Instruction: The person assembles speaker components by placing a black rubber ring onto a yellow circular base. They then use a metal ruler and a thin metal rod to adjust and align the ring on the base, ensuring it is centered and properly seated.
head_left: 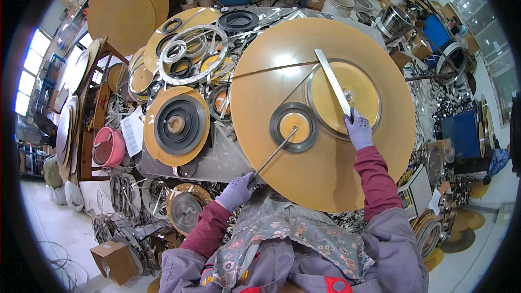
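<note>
My left hand [237,191], in a pale purple glove, is closed around the end of a thin metal rod [275,153]. The rod's far tip meets the middle of a small yellow disc [292,133] with a dark coiled ring [278,139] around it. My right hand [360,129], gloved alike, grips a flat silver metal bar [332,81] slanting over a larger yellow disc [347,68] rimmed by a thin metal ring [309,114]. Both discs sit on a big round tan board [347,179]. A narrow strip [274,69] crosses the board to the larger disc.
Left of the board, a tan disc carries a wide black coil [180,122]; white rings [194,54] and dark coils are piled behind it on the grey table [209,160]. A pink bucket [109,146] stands farther left. Metal scrap [425,95] heaps up at right.
</note>
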The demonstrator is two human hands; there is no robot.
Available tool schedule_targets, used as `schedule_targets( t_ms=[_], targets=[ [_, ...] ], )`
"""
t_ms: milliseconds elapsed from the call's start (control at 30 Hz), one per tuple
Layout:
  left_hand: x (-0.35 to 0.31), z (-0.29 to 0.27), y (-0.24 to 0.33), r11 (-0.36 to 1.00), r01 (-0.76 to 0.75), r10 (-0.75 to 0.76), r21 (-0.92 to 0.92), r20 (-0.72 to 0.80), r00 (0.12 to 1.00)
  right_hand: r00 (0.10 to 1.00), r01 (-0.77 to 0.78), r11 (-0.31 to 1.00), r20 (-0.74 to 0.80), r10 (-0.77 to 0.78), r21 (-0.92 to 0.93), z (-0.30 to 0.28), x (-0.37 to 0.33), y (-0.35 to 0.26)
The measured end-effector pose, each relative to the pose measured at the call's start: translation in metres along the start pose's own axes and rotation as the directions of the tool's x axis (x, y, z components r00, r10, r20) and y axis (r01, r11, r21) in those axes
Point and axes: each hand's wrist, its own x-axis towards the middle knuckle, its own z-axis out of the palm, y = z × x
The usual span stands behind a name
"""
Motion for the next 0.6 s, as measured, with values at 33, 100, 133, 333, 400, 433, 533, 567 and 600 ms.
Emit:
schedule_targets(
  t_ms=[33, 100, 133, 333, 400, 433, 533, 567, 600],
  targets=[
    [0.000, 0.000, 0.000, 1.000, 0.009, -0.009, 0.005, 0.004, 1.000, 1.000, -0.011, 1.000, 0.018, 0.011, 0.010, -0.001, 0.000, 0.000],
    [0.002, -0.002, 0.000, 0.998, 0.044, -0.044, -0.039, -0.019, 0.999, 0.998, -0.034, 0.999, 0.052, 0.033, 0.027, -0.004, 0.000, -0.001],
    [0.003, -0.004, -0.001, 0.996, 0.060, -0.062, -0.061, -0.030, 0.998, 0.999, -0.027, 0.999, 0.030, 0.026, 0.020, -0.002, 0.000, 0.000],
    [0.008, -0.010, -0.009, 0.999, 0.037, -0.037, -0.029, -0.001, 0.999, 0.999, -0.031, 0.999, 0.021, 0.030, 0.019, -0.002, 0.001, -0.001],
    [0.005, -0.011, -0.003, 0.999, 0.046, -0.046, -0.002, 0.013, 0.999, 1.000, -0.008, 1.000, -0.009, 0.008, 0.011, 0.002, 0.001, 0.002],
    [0.004, -0.012, 0.001, 0.999, 0.051, -0.051, 0.011, 0.019, 0.999, 1.000, -0.011, 1.000, -0.012, 0.011, 0.017, 0.002, 0.001, 0.002],
    [0.004, -0.004, -0.005, 0.999, 0.047, -0.047, -0.021, 0.019, 0.999, 1.000, -0.024, 0.999, -0.001, 0.024, 0.029, 0.001, 0.001, 0.001],
    [0.004, -0.002, -0.007, 0.999, 0.045, -0.045, -0.019, 0.022, 0.999, 0.999, -0.032, 0.999, 0.017, 0.032, 0.027, -0.001, 0.002, 0.000],
    [0.003, -0.003, -0.006, 0.999, 0.043, -0.043, -0.017, 0.026, 0.999, 0.999, -0.040, 0.999, 0.035, 0.040, 0.024, -0.001, 0.003, 0.000]
  ],
)
